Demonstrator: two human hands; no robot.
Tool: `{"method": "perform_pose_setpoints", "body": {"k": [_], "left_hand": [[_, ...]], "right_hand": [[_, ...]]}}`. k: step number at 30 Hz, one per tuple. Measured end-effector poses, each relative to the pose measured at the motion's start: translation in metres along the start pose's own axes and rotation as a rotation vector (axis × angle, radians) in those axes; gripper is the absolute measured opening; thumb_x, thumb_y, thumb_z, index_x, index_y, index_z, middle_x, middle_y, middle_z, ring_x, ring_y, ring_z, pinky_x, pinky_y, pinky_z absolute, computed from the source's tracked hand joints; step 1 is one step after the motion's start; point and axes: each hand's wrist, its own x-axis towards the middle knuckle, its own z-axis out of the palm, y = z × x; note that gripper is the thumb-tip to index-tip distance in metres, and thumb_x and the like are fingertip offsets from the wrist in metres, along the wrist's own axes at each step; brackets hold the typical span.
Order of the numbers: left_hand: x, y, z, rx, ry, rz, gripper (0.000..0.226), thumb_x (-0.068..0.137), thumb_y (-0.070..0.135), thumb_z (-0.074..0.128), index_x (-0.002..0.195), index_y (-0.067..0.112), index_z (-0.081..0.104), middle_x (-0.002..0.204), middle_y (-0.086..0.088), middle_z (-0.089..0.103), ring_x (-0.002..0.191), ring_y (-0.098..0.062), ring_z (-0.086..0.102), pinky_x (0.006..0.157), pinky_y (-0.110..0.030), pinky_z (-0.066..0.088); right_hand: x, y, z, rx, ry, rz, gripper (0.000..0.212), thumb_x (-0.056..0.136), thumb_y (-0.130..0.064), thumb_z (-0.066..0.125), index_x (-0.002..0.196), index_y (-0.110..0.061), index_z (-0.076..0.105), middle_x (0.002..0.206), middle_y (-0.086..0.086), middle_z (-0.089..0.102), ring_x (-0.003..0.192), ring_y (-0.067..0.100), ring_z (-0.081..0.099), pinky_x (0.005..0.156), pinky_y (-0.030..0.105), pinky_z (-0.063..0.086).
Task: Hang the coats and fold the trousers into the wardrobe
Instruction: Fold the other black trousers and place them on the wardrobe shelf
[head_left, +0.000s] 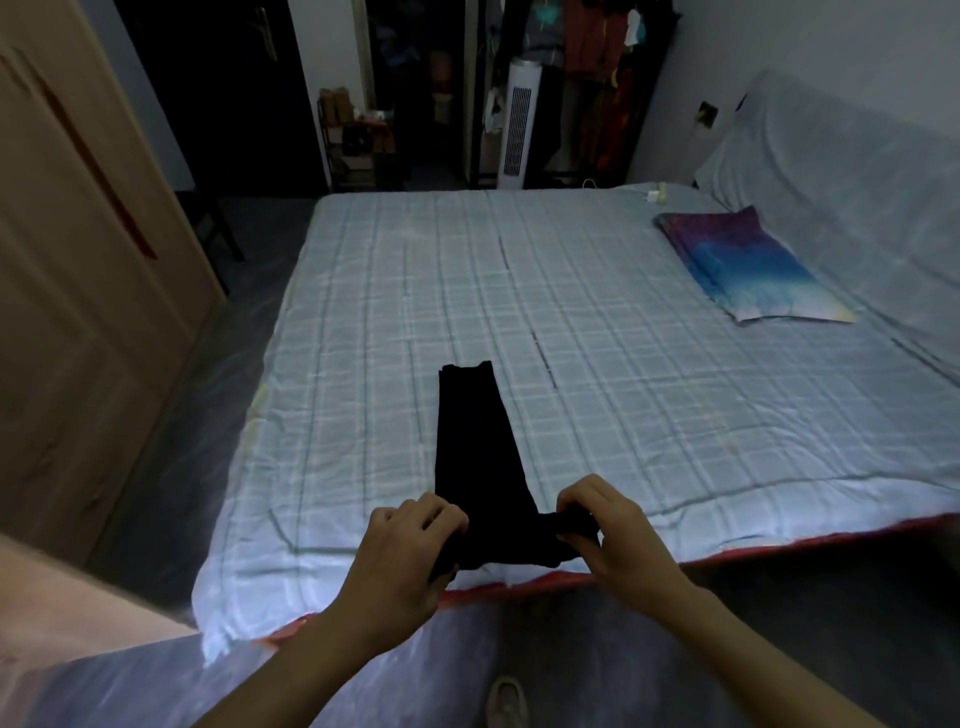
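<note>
Black trousers (475, 447) lie lengthwise on the bed (597, 322), legs stacked and pointing away from me, waist end at the near edge. My left hand (410, 545) grips the left side of the waist end. My right hand (605, 525) pinches the right side of the waist, where the cloth bunches out sideways. A tall wooden wardrobe (72, 291) stands at the left with its door shut. No coat lies on the bed.
A purple-and-blue pillow (748, 265) lies at the bed's far right. Beyond the bed stand a white tower fan (517, 124), a small shelf (358, 140) and an open rack of hanging clothes (597, 62). A shoe (506, 704) shows on the floor.
</note>
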Motion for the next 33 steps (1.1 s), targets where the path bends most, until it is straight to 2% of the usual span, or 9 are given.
{"method": "perform_pose_setpoints", "body": {"k": [4, 9, 13, 17, 21, 26, 30, 33], "left_hand": [[0.026, -0.007, 0.002, 0.001, -0.012, -0.013, 0.047, 0.069, 0.022, 0.079, 0.105, 0.033, 0.051, 0.101, 0.017, 0.053, 0.079, -0.007, 0.055, 0.073, -0.03, 0.046], [0.085, -0.033, 0.008, -0.006, -0.011, -0.076, 0.042, 0.075, 0.026, 0.071, 0.111, 0.034, 0.05, 0.104, 0.016, 0.054, 0.086, -0.009, 0.058, 0.077, -0.033, 0.043], [0.135, -0.057, 0.012, -0.002, -0.016, -0.109, 0.046, 0.077, 0.024, 0.072, 0.115, 0.034, 0.048, 0.108, 0.017, 0.053, 0.094, -0.011, 0.059, 0.078, -0.038, 0.043], [0.178, -0.084, 0.015, -0.022, -0.035, -0.181, 0.046, 0.08, 0.021, 0.071, 0.114, 0.036, 0.044, 0.105, 0.017, 0.053, 0.093, -0.011, 0.058, 0.079, -0.038, 0.041], [0.224, -0.127, 0.026, -0.082, -0.084, -0.226, 0.043, 0.082, 0.023, 0.071, 0.112, 0.034, 0.043, 0.102, 0.017, 0.055, 0.088, -0.01, 0.058, 0.081, -0.043, 0.049], [0.282, -0.193, 0.052, -0.1, -0.147, -0.238, 0.042, 0.085, 0.024, 0.069, 0.117, 0.037, 0.045, 0.105, 0.015, 0.051, 0.091, -0.012, 0.057, 0.085, -0.047, 0.049], [0.323, -0.248, 0.085, -0.118, -0.175, -0.234, 0.044, 0.086, 0.023, 0.067, 0.121, 0.037, 0.044, 0.11, 0.012, 0.053, 0.099, -0.013, 0.057, 0.087, -0.045, 0.046], [0.352, -0.286, 0.115, -0.137, -0.196, -0.27, 0.047, 0.087, 0.021, 0.066, 0.126, 0.035, 0.045, 0.115, 0.011, 0.053, 0.104, -0.015, 0.057, 0.089, -0.044, 0.044]], "right_hand": [[0.02, 0.017, -0.007, 0.027, 0.021, 0.006, 0.038, 0.08, 0.0, 0.07, 0.094, -0.032, 0.054, 0.091, -0.018, 0.053, 0.08, 0.006, 0.056, 0.071, 0.016, 0.045], [0.073, 0.057, -0.008, 0.084, 0.041, 0.033, 0.03, 0.08, 0.003, 0.069, 0.097, -0.021, 0.06, 0.092, -0.011, 0.058, 0.083, 0.008, 0.057, 0.074, 0.017, 0.045], [0.124, 0.088, -0.008, 0.133, 0.041, 0.053, 0.025, 0.081, 0.0, 0.067, 0.099, -0.017, 0.061, 0.093, -0.01, 0.059, 0.083, 0.006, 0.057, 0.075, 0.015, 0.044], [0.176, 0.114, -0.001, 0.157, 0.0, 0.086, 0.026, 0.081, 0.0, 0.068, 0.099, -0.016, 0.062, 0.093, -0.008, 0.062, 0.084, 0.006, 0.059, 0.077, 0.017, 0.045], [0.232, 0.146, 0.018, 0.141, -0.045, 0.134, 0.026, 0.081, 0.0, 0.068, 0.101, -0.015, 0.062, 0.095, -0.005, 0.063, 0.088, 0.006, 0.059, 0.08, 0.02, 0.045], [0.291, 0.19, 0.052, 0.127, -0.07, 0.225, 0.025, 0.083, -0.001, 0.067, 0.101, -0.018, 0.062, 0.096, -0.006, 0.063, 0.09, 0.006, 0.059, 0.081, 0.021, 0.046], [0.334, 0.234, 0.088, 0.114, -0.079, 0.286, 0.025, 0.084, 0.0, 0.065, 0.102, -0.017, 0.061, 0.097, -0.003, 0.063, 0.09, 0.008, 0.059, 0.081, 0.025, 0.048], [0.366, 0.271, 0.115, 0.099, -0.113, 0.336, 0.026, 0.084, 0.0, 0.065, 0.102, -0.019, 0.061, 0.097, -0.004, 0.062, 0.089, 0.006, 0.059, 0.08, 0.023, 0.047]]}}
